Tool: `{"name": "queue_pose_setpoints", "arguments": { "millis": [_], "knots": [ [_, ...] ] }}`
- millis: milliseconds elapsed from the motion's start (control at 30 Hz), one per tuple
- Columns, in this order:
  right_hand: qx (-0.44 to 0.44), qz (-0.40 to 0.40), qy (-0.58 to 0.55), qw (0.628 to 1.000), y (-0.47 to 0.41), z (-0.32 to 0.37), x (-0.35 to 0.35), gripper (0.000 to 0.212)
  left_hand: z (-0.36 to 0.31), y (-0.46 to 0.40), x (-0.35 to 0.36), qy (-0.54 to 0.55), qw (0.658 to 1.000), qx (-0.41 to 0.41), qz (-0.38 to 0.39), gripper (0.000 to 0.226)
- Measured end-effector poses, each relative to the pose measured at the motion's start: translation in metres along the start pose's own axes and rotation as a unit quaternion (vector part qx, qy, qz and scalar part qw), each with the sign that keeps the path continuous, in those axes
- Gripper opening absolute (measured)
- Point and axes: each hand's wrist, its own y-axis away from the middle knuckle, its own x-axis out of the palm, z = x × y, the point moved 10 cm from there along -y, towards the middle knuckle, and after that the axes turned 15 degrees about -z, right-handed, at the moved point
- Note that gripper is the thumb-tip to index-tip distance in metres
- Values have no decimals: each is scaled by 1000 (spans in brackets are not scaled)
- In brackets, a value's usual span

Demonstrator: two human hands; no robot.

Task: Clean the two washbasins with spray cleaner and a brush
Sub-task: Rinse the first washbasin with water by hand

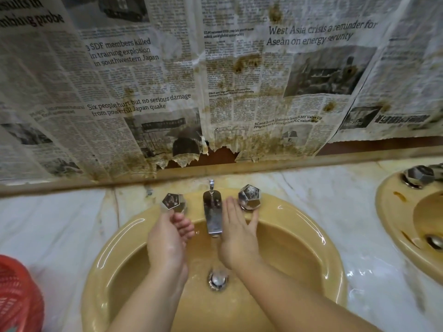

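Both forearms reach over the basin [100, 255]; left fingers [184, 226] curl at one tap knob [173, 202]; right fingers [230, 212] lie straight.

Single head view, close above the yellow washbasin [321, 238], facing forward-down toward the newspaper-covered wall [167, 80].
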Motion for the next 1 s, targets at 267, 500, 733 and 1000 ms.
{"name": "queue_pose_setpoints", "arguments": {
  "millis": [267,500,733,1000],
  "knots": [
    [-33,-65,-55,996,11,-3,-5,93,99,-11,32,-6,959,-266,100,32],
    [238,-166,-389,875,64,-48,18,25,103,3,9,-107,961,-198,162,39],
    [599,110,-713,348,82,30,78,34,48,-31,-38,-388,870,277,126,19],
    [593,50,-746,299,113,29,43,21,31,-9,-45,-503,691,510,96,46]
  ]
}}
